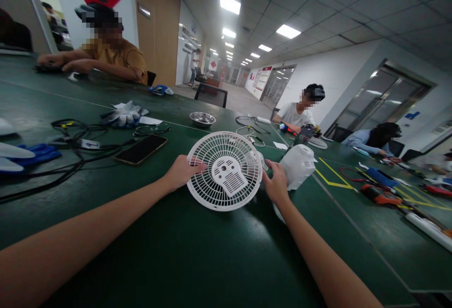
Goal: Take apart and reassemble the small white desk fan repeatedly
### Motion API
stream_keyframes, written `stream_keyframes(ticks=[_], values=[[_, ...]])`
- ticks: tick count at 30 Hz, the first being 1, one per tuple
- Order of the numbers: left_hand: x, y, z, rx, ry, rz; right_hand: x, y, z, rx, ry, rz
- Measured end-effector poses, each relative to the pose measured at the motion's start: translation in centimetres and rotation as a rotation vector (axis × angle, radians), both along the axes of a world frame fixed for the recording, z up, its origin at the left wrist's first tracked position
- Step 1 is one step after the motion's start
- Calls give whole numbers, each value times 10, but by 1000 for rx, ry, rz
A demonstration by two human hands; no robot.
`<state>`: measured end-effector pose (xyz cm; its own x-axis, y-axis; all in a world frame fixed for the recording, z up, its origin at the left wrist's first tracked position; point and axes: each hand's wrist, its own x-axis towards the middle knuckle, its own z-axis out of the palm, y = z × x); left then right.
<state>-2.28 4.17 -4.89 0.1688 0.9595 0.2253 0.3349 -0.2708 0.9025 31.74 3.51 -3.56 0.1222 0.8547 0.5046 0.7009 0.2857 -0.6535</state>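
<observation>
Facing camera, grille (224,170), hub (231,179) slanting lower right

We take this for an office fitted out as a workshop: beyond the far edge of a long green table (151,251), we see a tiled ceiling (339,2) with panel lights (230,4), glass doors (374,96) and a mesh-backed chair (211,95); on top, we find work gloves (127,115), cables (79,162) and yellow tape markings (339,185).

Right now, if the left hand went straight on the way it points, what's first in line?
The white fan cover: the left hand is at its rim, thumb over the grille. Depth beyond is unclear.
</observation>
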Motion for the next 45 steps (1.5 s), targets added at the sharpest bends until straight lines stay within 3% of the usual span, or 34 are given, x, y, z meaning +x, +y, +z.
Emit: stream_keyframes(ticks=[2, 4, 7, 10, 13, 17, 19, 22, 25, 30, 36, 42, 45], values=[[0, -2, 2, 30, 9, 11, -14, -12, 7, -149, 324, 213], [1, -6, 4, 64, 9, 17, -31, -24, 7, -464, 697, 486], [2, -14, 9, 76, -41, 35, -55, -42, 1, -671, 843, 665], [3, -20, 13, 62, -62, 74, -71, -53, -4, -711, 1028, 756], [5, -19, 15, 45, -47, 95, -77, -57, -3, -597, 1088, 716], [4, -6, 10, -50, -75, -88, -71, -53, -4, -358, 1043, 615], [1, 2, 5, -174, -142, -63, -64, -48, -8, -265, 1010, 542], [-5, 10, 0, -432, -388, -77, -52, -39, -12, -206, 945, 414], [-10, 11, -1, -616, -602, -201, -45, -35, -12, -177, 795, 327], [-8, 2, 4, -753, -827, -372, -47, -41, -8, -133, 411, 424], [-10, 6, 6, -843, -857, -338, -48, -46, -9, -87, 1, 506], [-10, 16, -4, -826, -764, -280, -42, -41, -1, -78, -168, 543], [-9, 16, -7, -823, -766, -268, -35, -35, 0, 18, -147, 504]])
